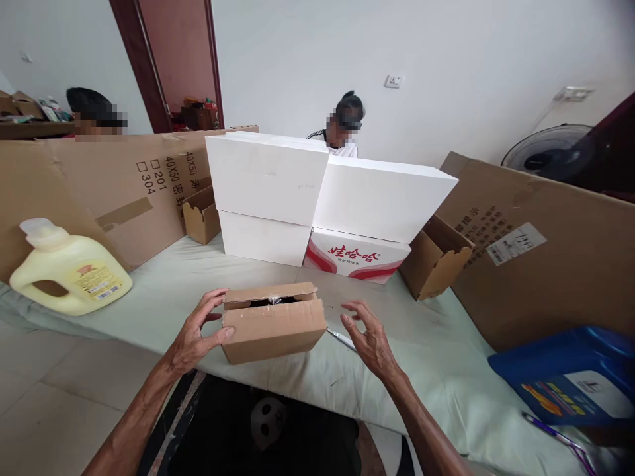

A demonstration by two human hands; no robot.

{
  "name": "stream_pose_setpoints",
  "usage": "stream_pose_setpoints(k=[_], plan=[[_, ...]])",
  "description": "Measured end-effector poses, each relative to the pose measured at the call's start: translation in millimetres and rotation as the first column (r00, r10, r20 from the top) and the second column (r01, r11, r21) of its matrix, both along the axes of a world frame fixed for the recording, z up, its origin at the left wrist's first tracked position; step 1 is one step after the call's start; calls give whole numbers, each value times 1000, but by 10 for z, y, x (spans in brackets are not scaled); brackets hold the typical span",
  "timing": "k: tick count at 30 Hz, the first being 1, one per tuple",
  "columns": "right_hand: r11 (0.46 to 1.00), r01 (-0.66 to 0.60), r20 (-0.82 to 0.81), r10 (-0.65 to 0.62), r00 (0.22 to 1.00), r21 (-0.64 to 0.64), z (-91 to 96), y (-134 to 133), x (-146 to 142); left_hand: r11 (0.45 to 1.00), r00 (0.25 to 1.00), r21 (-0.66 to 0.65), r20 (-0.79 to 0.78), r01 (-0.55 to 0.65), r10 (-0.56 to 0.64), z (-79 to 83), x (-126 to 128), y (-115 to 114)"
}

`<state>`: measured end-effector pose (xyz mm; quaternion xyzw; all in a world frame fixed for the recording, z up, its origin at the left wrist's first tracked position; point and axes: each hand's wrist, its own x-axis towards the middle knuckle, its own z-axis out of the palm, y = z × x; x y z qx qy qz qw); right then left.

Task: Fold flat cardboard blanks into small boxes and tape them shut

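Note:
A small brown cardboard box (275,332) is at the near edge of the cloth-covered table, its top flaps slightly parted over a narrow dark gap. Something clear and shiny shows in that gap. My left hand (201,327) grips the box's left end, thumb on the front face and fingers toward the back corner. Off the right end, my right hand (367,336) is open and empty, its fingers curved and apart. A thin white pen-like tool (340,338) lies between the box and my right hand, partly hidden by that hand.
Stacked white boxes (268,175) and a red-and-white carton (354,256) stand behind. Large cardboard panels (555,277) flank the table. A yellow jug (69,271) is left; a blue jug (565,377) and purple-handled tool (546,426) are right. Two people sit beyond.

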<state>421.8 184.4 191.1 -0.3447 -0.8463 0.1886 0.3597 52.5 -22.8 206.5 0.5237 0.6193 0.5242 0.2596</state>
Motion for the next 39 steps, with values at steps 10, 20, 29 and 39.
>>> stream_pose_setpoints(k=[10,20,29,39], plan=[[935,-307,223,266,938,178,774,-319,-935,999,988,-30,-152,35,-39,112,25,-50],[930,-204,142,167,976,306,584,-252,-1046,999,864,41,-503,22,1,597,-14,160],[927,-198,137,161,977,320,566,-244,-1072,979,603,12,-789,205,-117,990,260,902],[928,-228,157,189,969,294,567,-281,-1078,969,919,-197,-333,152,-212,1122,204,1118]])
